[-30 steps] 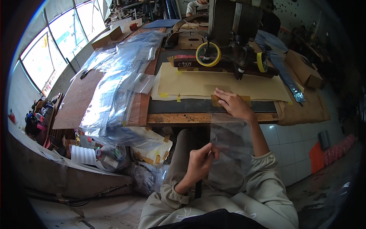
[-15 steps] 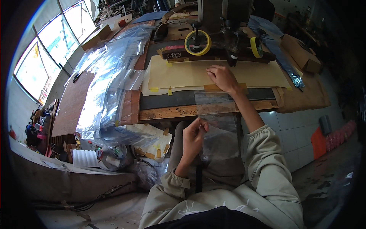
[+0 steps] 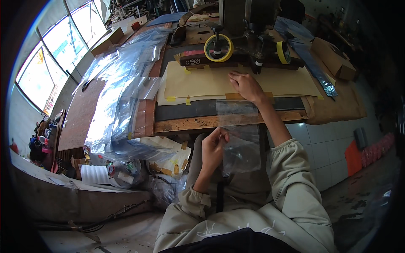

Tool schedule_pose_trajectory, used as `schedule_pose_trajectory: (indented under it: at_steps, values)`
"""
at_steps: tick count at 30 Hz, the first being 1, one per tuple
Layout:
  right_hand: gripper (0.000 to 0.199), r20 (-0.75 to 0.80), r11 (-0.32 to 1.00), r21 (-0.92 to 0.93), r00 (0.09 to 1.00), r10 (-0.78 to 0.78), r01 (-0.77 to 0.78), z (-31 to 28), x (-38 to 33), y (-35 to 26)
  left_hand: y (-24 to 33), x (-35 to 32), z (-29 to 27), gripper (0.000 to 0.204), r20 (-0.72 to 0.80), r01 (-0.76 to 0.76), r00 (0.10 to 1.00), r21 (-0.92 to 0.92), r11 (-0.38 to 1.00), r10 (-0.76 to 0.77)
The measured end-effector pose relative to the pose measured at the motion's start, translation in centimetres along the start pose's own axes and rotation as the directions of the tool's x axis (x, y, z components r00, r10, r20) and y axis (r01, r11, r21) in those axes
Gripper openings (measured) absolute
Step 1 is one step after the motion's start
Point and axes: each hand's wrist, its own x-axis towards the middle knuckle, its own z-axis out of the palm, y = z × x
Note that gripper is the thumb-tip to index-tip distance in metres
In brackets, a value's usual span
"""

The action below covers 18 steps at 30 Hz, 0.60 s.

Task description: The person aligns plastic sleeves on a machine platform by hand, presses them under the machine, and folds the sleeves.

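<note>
Nearest of all, a clear plastic bag (image 3: 242, 152) is hung over the bench's (image 3: 185, 125) front edge, right of its middle, its upper end laid flat on top. By the left hand (image 3: 214, 147) its left side is pinched, thumb against fingers, apparently so that the film is kept drawn out rather than swinging loose. Just beyond the edge, an amber tape strip (image 3: 238, 96) is seen crossed by the right wrist. And the right hand (image 3: 247, 86) is rested on the tan sheets (image 3: 198, 84), fingers loosely curled, perhaps for steadying; whether anything is gripped there cannot be told. Further back, above the sheets, a dark bar (image 3: 236, 60) is carried by the machine, and by it a yellow tape roll (image 3: 230, 51) is held, probably for easy reach. Along the bench's left side, plastic sheets (image 3: 114, 97) are heaped, seemingly to leave the middle free.
</note>
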Motion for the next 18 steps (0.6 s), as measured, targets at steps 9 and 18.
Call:
schedule_pose_trajectory:
  at_steps: [9, 18]
  values:
    - [0.027, -0.022, 1.0, -0.017, 1.0, -0.006, 0.006, 0.7, 0.4, 1.0, -0.1, 0.6, 0.0, 0.014, -0.024, -0.023, 0.999, -0.013, 1.0, 0.023]
    - [0.021, -0.028, 0.999, -0.04, 1.0, 0.007, -0.008, 1.1, 0.7, 1.0, -0.8, 1.1, -0.3, 0.015, -0.03, -0.02, 0.999, -0.053, 0.998, 0.019]
